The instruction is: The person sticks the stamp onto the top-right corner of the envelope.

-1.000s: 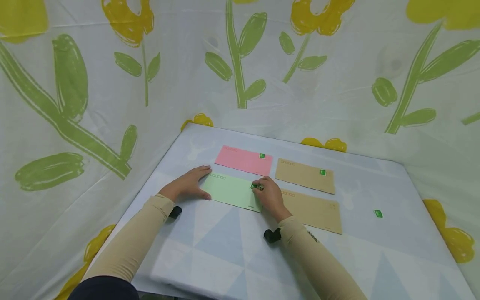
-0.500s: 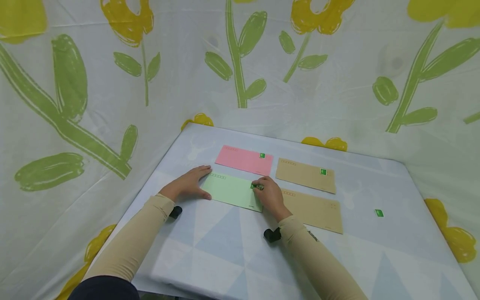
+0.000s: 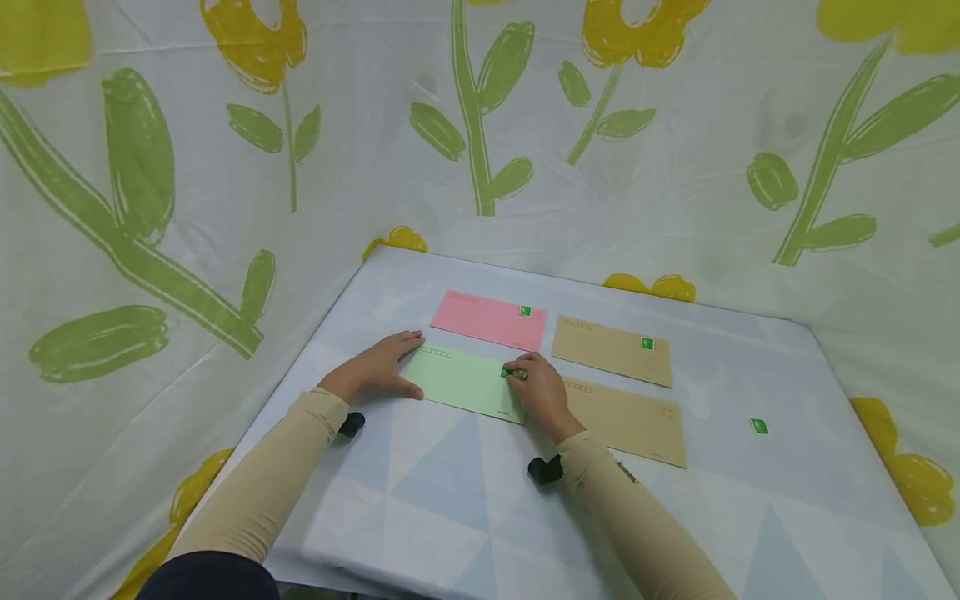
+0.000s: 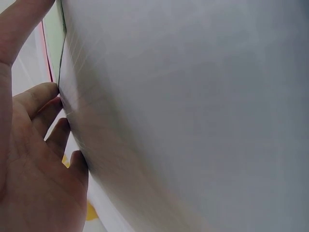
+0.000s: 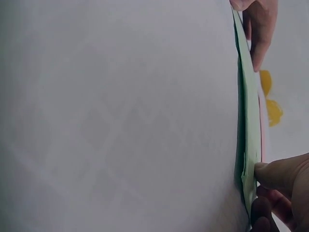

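Envelope (image 3: 461,385), pale green, lies toward the worktop's (image 3: 450,517) left edge, its left end touched by the spread left hand (image 3: 377,367). The right hand (image 3: 542,393) bunches over a stamp (image 3: 506,372) at its far-right corner, pinching or pressing, I cannot tell.

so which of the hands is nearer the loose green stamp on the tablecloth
Right. The right hand is over the right end of the mint envelope, well left of the loose green stamp; the left hand is farther off, at that envelope's left end.
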